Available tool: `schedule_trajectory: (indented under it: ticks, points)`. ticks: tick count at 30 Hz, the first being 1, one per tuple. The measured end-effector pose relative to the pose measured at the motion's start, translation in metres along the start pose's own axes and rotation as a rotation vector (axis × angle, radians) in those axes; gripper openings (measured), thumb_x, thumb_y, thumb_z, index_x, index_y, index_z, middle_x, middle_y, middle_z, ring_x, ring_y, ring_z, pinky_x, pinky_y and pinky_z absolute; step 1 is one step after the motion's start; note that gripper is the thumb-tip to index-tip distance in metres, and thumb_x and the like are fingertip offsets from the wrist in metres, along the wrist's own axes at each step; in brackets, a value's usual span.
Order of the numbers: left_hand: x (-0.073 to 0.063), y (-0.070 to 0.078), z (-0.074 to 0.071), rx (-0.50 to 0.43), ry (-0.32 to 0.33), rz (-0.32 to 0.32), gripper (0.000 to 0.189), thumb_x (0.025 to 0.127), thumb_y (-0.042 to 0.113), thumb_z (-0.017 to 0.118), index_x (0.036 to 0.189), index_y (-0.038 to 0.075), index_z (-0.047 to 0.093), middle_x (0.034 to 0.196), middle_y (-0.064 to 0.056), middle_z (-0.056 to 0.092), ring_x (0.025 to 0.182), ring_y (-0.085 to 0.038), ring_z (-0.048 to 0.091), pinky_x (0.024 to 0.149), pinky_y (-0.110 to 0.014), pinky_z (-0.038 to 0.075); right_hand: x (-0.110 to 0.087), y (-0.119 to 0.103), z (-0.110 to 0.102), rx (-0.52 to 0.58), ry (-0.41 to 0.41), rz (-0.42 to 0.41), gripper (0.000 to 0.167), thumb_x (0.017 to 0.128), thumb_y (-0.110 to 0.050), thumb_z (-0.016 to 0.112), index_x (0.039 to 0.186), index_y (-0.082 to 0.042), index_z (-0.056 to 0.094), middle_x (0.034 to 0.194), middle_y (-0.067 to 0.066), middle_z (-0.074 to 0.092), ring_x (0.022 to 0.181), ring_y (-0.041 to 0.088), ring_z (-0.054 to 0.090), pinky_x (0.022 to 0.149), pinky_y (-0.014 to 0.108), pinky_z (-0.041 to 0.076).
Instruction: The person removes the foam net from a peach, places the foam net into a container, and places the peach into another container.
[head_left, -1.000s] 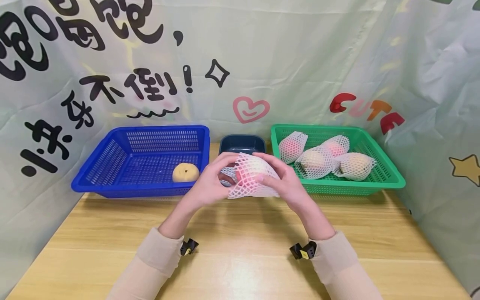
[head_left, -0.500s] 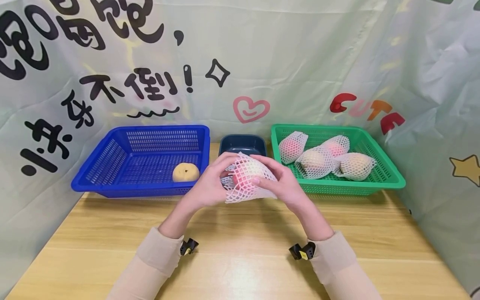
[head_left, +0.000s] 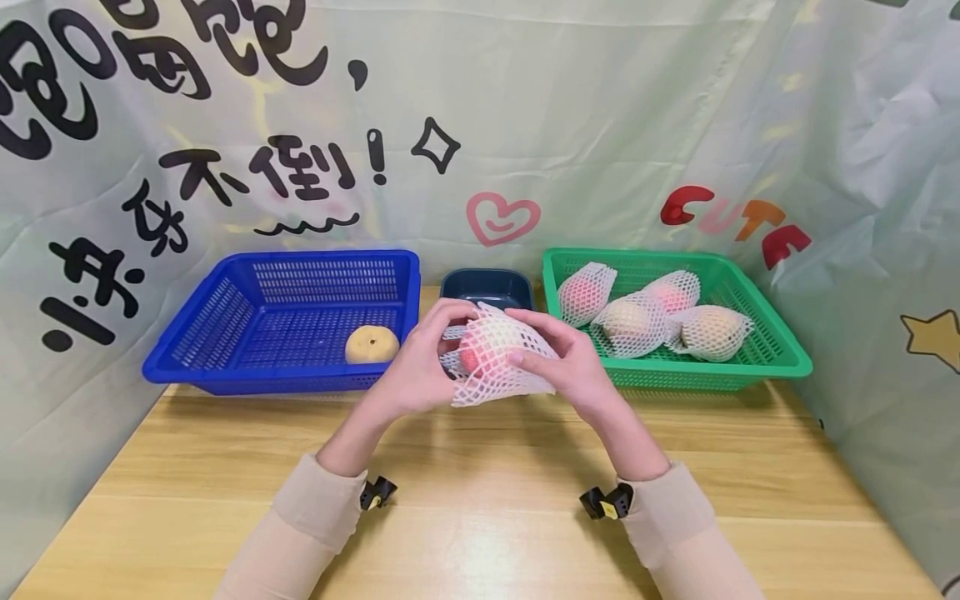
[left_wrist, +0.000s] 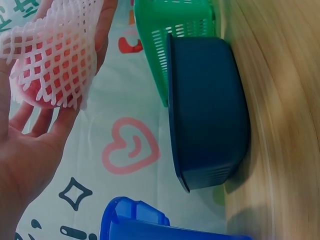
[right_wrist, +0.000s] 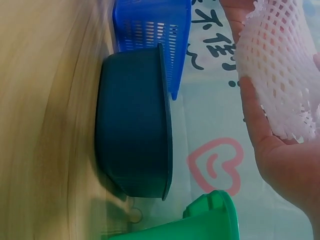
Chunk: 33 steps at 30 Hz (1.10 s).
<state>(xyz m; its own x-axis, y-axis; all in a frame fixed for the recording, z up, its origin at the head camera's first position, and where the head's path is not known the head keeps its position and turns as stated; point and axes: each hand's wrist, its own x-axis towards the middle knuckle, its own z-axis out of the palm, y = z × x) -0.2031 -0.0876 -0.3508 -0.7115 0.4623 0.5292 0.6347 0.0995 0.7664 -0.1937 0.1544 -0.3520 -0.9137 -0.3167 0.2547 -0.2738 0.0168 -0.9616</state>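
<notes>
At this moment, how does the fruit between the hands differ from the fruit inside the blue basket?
The held fruit is partly red and in white netting; the basket fruit is yellowish and bare. The held fruit is raised, the basket fruit resting. Both look roundish.

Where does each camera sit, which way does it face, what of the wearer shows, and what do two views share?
Head: on the head, facing forward and down at the netted fruit; left hand, right hand and sleeves show.
Left wrist: on that wrist, facing the netted fruit, dark container and backdrop; the left hand shows.
Right wrist: on that wrist, facing the same things from the other side; the right hand shows.
Shared: both wrist views show the netted fruit, dark container and pink heart.
</notes>
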Motion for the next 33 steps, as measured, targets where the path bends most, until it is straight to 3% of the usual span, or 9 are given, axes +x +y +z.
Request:
schedule_trajectory:
  ticks: [10,15,18,26,33]
  points:
    - [0.002,-0.004,-0.004,0.017,0.041,-0.001,0.081,0.069,-0.002,0.093,0.142,0.007,0.059,0.139,-0.009,0.046,0.128,-0.025,0.051,0.100,-0.045,0.055,0.005,0.005,0.003,0.040,0.128,-0.047,0.041,0.092,-0.003,0.079,0.131,-0.001,0.068,0.125,0.004,0.069,0.108,0.019,0.063,0.082,0.024,0.057]
    - [0.000,-0.005,-0.006,0.015,0.082,-0.002,0.079,0.070,-0.003,0.090,0.143,0.010,0.060,0.139,-0.008,0.046,0.127,-0.025,0.051,0.097,-0.049,0.056,0.006,0.006,0.004,0.088,0.281,0.004,0.024,0.088,-0.001,0.081,0.110,-0.011,0.076,0.103,-0.001,0.074,0.089,0.013,0.068,0.075,0.024,0.058]
    - [-0.002,-0.005,-0.009,-0.002,0.110,-0.010,0.078,0.071,-0.003,0.089,0.143,0.011,0.060,0.140,-0.007,0.046,0.126,-0.026,0.052,0.096,-0.048,0.057,0.005,0.007,0.003,0.142,0.335,0.036,0.023,0.088,0.001,0.079,0.102,-0.017,0.075,0.096,-0.003,0.074,0.082,0.012,0.069,0.072,0.024,0.059]
    - [-0.011,-0.010,-0.034,-0.004,0.186,0.012,0.076,0.073,-0.005,0.088,0.141,0.009,0.060,0.142,-0.008,0.047,0.126,-0.027,0.054,0.095,-0.041,0.058,0.022,0.012,0.006,0.241,0.418,0.026,0.017,0.094,-0.002,0.074,0.105,-0.015,0.073,0.096,-0.003,0.071,0.083,0.009,0.068,0.075,0.023,0.058]
    - [-0.015,-0.016,-0.068,0.019,0.231,0.040,0.082,0.069,-0.013,0.087,0.142,0.005,0.055,0.144,-0.011,0.054,0.126,-0.025,0.056,0.096,-0.035,0.057,0.051,0.014,0.007,0.160,0.512,0.032,0.020,0.097,-0.010,0.069,0.117,-0.006,0.068,0.106,-0.002,0.068,0.091,0.010,0.064,0.080,0.021,0.055]
